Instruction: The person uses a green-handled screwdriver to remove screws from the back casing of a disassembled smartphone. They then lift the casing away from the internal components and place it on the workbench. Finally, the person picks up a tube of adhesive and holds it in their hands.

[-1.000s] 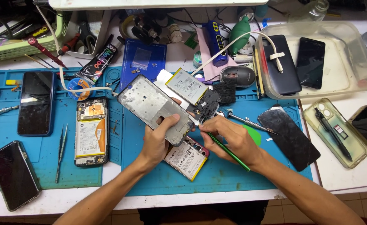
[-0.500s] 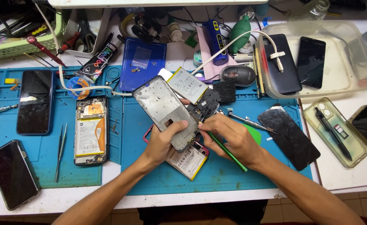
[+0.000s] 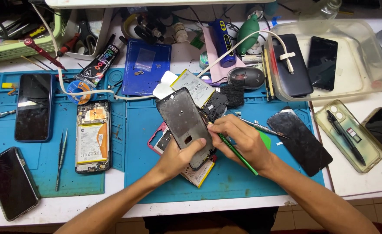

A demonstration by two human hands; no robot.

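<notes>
Gripping a dark phone frame (image 3: 185, 126) from below, the left hand (image 3: 180, 158) now holds it steeper than a moment ago, fingers closed on its lower edge. The right hand (image 3: 238, 141) pinches a green tool (image 3: 236, 154), tip at the frame's right edge. A battery (image 3: 198, 174) lies beneath the fingers on the blue mat (image 3: 234, 182).

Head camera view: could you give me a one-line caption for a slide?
Left hand tilts a grey phone frame while right hand works it with a green tool.
</notes>
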